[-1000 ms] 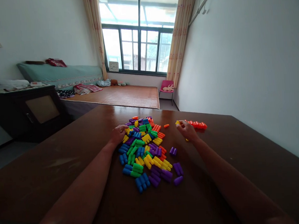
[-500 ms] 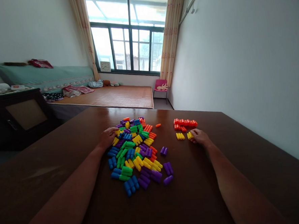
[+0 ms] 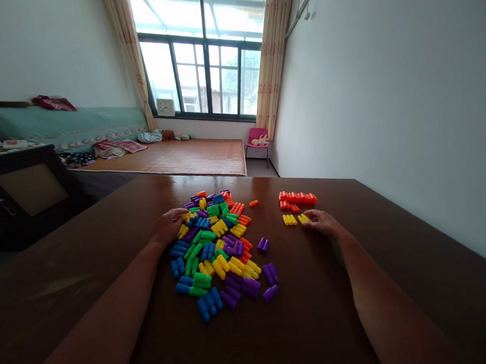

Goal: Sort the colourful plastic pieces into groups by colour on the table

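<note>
In the head view, the right hand (image 3: 307, 218) is at the right yellow block (image 3: 304, 218), on the right part of the surface (image 3: 315, 287). Its thumb and fingers are drawn nearly together about the block's right end, and it appears to have hold of that end lightly; how firm the pinch is, I cannot tell. The block lies just left of the palm, flat or almost so, its row of short tubes running roughly left to right, with the right end slightly nearer.

Directly left of it, just beside and with a narrow gap between, lies the left yellow block (image 3: 290, 220), its row also running left to right. These 2 blocks are almost in line, and the right hand is clearly the nearer to both. On their far side lie the small orange pieces (image 3: 289, 206), and beyond those the long orange row (image 3: 298, 198), also stretching left to right.

The left hand (image 3: 184, 213) is well apart from the yellow pair, at the far left edge of the mixed pile (image 3: 219, 227). Its fingers are bent over a yellow piece (image 3: 186, 218); whether they grip it or only touch it, I cannot tell. A purple block (image 3: 263, 245) lies between the pile and the right hand, nearer than the yellow pair.
</note>
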The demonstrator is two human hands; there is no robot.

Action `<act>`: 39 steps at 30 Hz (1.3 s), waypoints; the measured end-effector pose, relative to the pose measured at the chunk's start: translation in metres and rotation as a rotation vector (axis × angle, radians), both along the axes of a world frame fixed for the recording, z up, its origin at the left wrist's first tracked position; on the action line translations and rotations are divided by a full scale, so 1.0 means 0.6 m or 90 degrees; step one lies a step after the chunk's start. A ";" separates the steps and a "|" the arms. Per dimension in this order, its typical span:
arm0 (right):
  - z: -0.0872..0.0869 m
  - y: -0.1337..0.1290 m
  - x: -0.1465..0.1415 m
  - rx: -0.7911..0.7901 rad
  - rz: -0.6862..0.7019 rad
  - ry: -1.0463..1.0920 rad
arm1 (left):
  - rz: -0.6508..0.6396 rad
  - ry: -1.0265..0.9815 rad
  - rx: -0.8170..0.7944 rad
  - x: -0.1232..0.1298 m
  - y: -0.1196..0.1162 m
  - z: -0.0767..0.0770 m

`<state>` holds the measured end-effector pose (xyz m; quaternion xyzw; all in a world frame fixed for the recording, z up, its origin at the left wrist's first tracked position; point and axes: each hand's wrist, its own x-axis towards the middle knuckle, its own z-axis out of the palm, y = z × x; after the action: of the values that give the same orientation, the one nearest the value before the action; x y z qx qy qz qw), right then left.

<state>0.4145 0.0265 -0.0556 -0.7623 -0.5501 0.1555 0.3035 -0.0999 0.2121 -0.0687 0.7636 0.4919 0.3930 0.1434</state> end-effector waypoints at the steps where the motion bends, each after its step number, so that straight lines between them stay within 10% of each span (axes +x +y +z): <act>1: 0.001 0.000 -0.005 -0.001 -0.001 -0.008 | -0.001 0.001 0.003 0.000 0.000 0.000; 16: 0.019 0.005 -0.036 0.075 -0.015 -0.128 | 0.017 0.036 0.020 0.003 -0.007 0.006; 27: 0.029 0.040 -0.338 0.162 0.342 -0.185 | 0.008 0.014 0.028 0.006 -0.012 0.006; 39: 0.042 0.082 -0.367 0.005 0.231 -0.232 | 0.009 0.025 0.027 0.006 -0.008 0.005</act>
<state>0.1943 0.0759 -0.0304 -0.6655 -0.7239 0.0656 0.1697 -0.0964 0.2071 -0.0657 0.7707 0.4914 0.3892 0.1144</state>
